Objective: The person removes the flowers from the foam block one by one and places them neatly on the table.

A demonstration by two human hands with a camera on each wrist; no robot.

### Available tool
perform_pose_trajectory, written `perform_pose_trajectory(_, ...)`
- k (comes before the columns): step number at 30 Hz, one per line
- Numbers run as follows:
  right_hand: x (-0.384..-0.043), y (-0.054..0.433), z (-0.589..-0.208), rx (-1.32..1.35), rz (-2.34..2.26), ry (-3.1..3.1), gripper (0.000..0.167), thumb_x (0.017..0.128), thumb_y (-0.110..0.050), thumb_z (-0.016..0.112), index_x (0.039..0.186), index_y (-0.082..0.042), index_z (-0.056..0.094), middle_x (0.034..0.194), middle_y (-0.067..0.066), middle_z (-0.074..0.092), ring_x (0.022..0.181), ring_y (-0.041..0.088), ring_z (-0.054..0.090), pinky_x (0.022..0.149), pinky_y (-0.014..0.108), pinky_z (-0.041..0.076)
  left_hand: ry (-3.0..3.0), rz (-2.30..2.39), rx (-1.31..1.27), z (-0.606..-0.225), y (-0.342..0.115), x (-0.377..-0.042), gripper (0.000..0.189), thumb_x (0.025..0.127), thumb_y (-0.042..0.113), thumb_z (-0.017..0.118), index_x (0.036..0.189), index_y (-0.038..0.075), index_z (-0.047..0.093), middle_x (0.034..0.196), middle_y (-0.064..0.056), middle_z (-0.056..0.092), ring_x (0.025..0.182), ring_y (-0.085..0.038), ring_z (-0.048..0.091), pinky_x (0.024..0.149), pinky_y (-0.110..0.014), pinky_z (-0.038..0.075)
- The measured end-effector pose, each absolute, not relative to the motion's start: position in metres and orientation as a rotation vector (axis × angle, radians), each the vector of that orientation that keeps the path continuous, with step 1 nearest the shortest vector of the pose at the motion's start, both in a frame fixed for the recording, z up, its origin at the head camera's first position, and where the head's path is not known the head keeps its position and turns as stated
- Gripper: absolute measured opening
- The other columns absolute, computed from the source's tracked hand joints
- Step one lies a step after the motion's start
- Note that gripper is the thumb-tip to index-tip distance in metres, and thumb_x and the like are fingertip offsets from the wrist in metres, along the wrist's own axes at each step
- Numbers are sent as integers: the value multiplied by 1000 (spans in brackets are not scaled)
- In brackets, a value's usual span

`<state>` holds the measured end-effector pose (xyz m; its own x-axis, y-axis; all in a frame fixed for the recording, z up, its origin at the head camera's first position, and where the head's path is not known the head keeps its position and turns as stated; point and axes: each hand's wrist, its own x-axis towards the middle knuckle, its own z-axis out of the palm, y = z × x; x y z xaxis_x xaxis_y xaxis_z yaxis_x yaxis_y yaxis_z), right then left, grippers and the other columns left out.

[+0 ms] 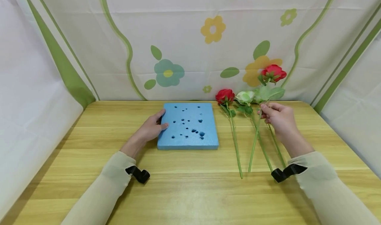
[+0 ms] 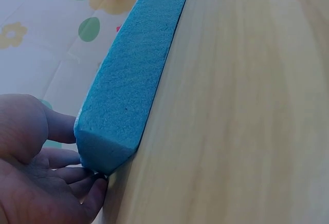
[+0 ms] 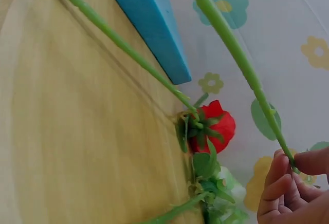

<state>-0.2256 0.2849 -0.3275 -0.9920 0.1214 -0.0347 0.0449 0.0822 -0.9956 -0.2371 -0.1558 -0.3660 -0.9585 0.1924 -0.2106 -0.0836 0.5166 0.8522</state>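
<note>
My left hand (image 1: 150, 128) holds the left edge of a blue foam block (image 1: 190, 127) that lies flat on the table, its top pitted with holes of several sizes. In the left wrist view, the thumb meets the block's upper edge and the other fingers bend in beside its lower edge. On the right, my right hand (image 1: 279, 117) pinches the green stem of a red artificial rose (image 1: 274, 73) just below its leaves. This rose is raised, with its bloom up and its stem slanting down to the left.
Another red rose (image 1: 225, 96) lies right of the block, its stem toward the front. Beside it lies a pale green-white rose (image 1: 245, 97); a further stem (image 1: 276, 146) runs partly behind my right hand. A flower-patterned curtain (image 1: 190, 53) stands behind the wooden table (image 1: 184, 192).
</note>
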Motion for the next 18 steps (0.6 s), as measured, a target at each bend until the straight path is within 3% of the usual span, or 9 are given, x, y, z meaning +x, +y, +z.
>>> perform_pose_trajectory(8,-230,274,-336,-101,1756,-2678,50,111,-33,57,143,5,58,86,-18,72,81,3,63,70,21,55,2486,1417,80,-366,-156,-236,71,113,16,50,172,11,10,180,-13,7,168,-33,8,135,-51,16)
perform_pose_trajectory(18,-231,265,-346,57,1682,-2944,48,112,-27,56,144,8,58,95,-5,77,82,6,63,69,27,54,2489,1413,96,-368,-157,-238,71,113,14,50,172,11,10,180,-12,8,168,-33,9,135,-52,17)
